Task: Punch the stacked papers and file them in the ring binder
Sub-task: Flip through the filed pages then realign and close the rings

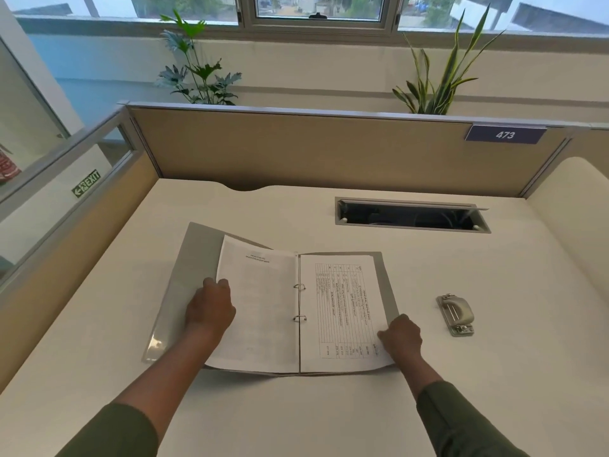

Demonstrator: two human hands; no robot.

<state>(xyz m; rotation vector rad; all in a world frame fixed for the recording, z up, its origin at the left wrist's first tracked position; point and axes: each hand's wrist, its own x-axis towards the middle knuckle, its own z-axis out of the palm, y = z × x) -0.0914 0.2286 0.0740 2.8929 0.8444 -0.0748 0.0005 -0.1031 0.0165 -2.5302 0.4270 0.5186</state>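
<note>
A grey ring binder point(194, 252) lies open on the white desk point(296, 417). Its two metal rings point(299, 302) stand closed at the spine with papers on both sides. The left stack of papers point(260, 311) is lifted off the left cover, and my left hand point(209, 308) grips its outer edge. My right hand point(402, 336) presses on the lower right corner of the right stack point(339, 311), which shows a printed table. A metal hole punch point(456, 313) sits on the desk to the right of the binder, apart from both hands.
An open cable tray slot point(412, 215) is set into the desk behind the binder. Beige partition walls point(313, 150) close off the back and left, with a "473" sign point(505, 134). Plants stand behind the partition.
</note>
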